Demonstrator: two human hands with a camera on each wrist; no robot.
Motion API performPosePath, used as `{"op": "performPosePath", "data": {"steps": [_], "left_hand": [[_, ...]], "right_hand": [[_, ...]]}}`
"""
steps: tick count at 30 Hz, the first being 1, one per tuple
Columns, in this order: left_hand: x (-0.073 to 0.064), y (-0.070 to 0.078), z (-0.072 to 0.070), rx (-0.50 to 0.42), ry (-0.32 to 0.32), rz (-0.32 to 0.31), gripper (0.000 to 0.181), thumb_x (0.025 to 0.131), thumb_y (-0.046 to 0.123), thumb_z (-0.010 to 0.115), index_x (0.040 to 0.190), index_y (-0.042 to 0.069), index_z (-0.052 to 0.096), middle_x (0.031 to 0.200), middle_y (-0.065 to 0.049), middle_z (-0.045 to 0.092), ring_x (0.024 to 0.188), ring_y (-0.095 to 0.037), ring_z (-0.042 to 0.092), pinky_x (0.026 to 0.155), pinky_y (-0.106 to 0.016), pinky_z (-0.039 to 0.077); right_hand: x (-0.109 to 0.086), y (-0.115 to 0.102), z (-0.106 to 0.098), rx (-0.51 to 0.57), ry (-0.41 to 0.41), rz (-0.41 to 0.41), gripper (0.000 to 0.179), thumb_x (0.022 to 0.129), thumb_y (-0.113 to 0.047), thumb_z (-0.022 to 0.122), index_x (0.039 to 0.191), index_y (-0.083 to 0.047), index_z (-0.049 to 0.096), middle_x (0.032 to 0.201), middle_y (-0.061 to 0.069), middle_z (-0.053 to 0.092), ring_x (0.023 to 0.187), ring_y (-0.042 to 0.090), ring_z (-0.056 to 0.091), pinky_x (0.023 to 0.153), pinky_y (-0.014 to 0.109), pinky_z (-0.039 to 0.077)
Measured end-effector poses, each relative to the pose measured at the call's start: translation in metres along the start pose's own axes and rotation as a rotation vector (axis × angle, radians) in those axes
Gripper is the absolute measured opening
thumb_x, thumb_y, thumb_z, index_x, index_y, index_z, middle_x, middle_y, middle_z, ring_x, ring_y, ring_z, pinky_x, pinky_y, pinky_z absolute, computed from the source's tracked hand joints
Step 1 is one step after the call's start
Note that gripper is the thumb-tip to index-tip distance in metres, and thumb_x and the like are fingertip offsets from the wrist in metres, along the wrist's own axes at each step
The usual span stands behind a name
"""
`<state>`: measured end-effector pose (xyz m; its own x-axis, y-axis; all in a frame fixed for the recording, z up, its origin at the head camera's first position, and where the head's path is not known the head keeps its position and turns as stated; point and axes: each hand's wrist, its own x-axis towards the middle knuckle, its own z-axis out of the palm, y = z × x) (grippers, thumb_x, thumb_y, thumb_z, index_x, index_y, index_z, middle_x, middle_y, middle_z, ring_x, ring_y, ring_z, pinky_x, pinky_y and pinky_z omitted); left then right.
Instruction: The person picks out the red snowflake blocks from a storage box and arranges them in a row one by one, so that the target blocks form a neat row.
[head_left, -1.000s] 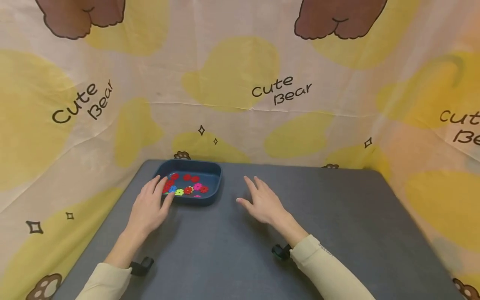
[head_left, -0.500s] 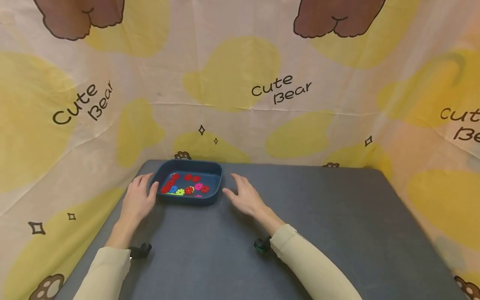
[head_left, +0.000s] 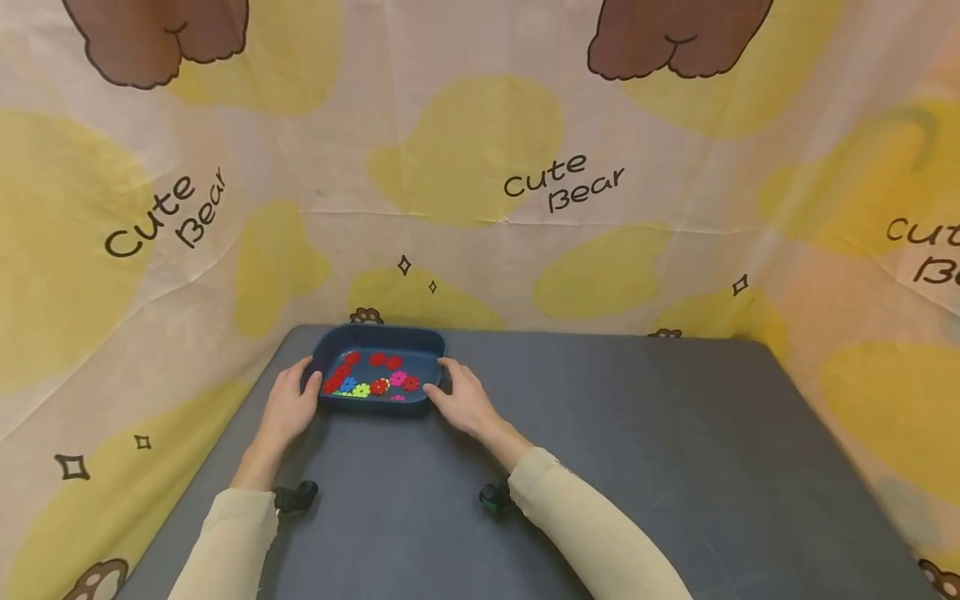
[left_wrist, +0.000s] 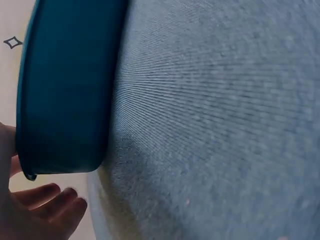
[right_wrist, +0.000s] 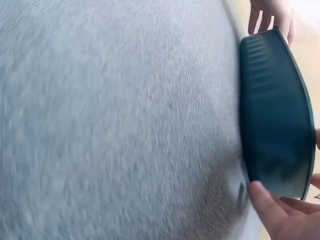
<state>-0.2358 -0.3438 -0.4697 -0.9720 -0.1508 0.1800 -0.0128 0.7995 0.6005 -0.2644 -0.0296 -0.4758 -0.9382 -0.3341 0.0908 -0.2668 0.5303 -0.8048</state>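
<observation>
Looks like a cloth-walled booth; cannot tell whether within a home or a lab. Shows creased fabric [head_left: 465,150] close behind the grey tabletop [head_left: 600,433] and along its left and right sides, printed with yellow patches [head_left: 600,271], brown cartoon legs [head_left: 678,42] and "Cute Bear" lettering [head_left: 562,180].

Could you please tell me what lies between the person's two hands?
In the head view, a dark blue tray holding flower-shaped pieces lies between the left hand and the right hand.

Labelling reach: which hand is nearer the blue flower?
Left. The left hand is at the tray's left end, near the blue flower; the right hand at the opposite end.
</observation>
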Motion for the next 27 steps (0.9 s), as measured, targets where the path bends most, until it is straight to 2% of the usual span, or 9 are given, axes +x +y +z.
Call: {"op": "performPosePath", "data": {"steps": [8,12,20,27], "left_hand": [[-0.002,-0.004,0.003,-0.114,-0.01,-0.059,0.056,0.11,0.036,0.039,0.155,0.002,0.035,0.156,-0.032,0.033,0.143,-0.053,0.03,0.113,-0.068,0.025],[-0.003,-0.004,0.003,-0.162,-0.008,-0.091,0.052,0.11,0.033,0.039,0.153,0.004,0.039,0.156,-0.03,0.036,0.142,-0.051,0.035,0.113,-0.066,0.028],[-0.008,0.001,0.003,-0.214,0.005,-0.122,0.045,0.11,0.025,0.042,0.149,0.004,0.046,0.151,-0.029,0.043,0.135,-0.047,0.047,0.111,-0.06,0.035],[-0.014,0.007,0.005,-0.233,-0.014,-0.105,0.043,0.109,0.024,0.045,0.147,0.005,0.048,0.148,-0.029,0.047,0.132,-0.046,0.05,0.106,-0.06,0.04]], "right_hand": [[0.0,0.003,0.006,0.187,-0.008,0.01,0.058,0.102,-0.036,0.062,0.152,-0.012,0.042,0.149,0.016,0.051,0.13,0.031,0.058,0.103,0.048,0.049],[0.0,0.003,0.006,0.24,-0.006,0.026,0.058,0.101,-0.033,0.063,0.151,-0.012,0.043,0.148,0.017,0.051,0.129,0.031,0.058,0.103,0.046,0.049],[-0.002,0.003,0.003,0.249,0.023,0.051,0.055,0.102,-0.026,0.061,0.151,-0.01,0.043,0.148,0.018,0.051,0.131,0.034,0.056,0.102,0.049,0.05],[-0.009,0.009,-0.005,0.251,0.038,0.064,0.053,0.102,-0.027,0.062,0.151,-0.011,0.045,0.149,0.016,0.051,0.133,0.032,0.055,0.104,0.047,0.048]]}}
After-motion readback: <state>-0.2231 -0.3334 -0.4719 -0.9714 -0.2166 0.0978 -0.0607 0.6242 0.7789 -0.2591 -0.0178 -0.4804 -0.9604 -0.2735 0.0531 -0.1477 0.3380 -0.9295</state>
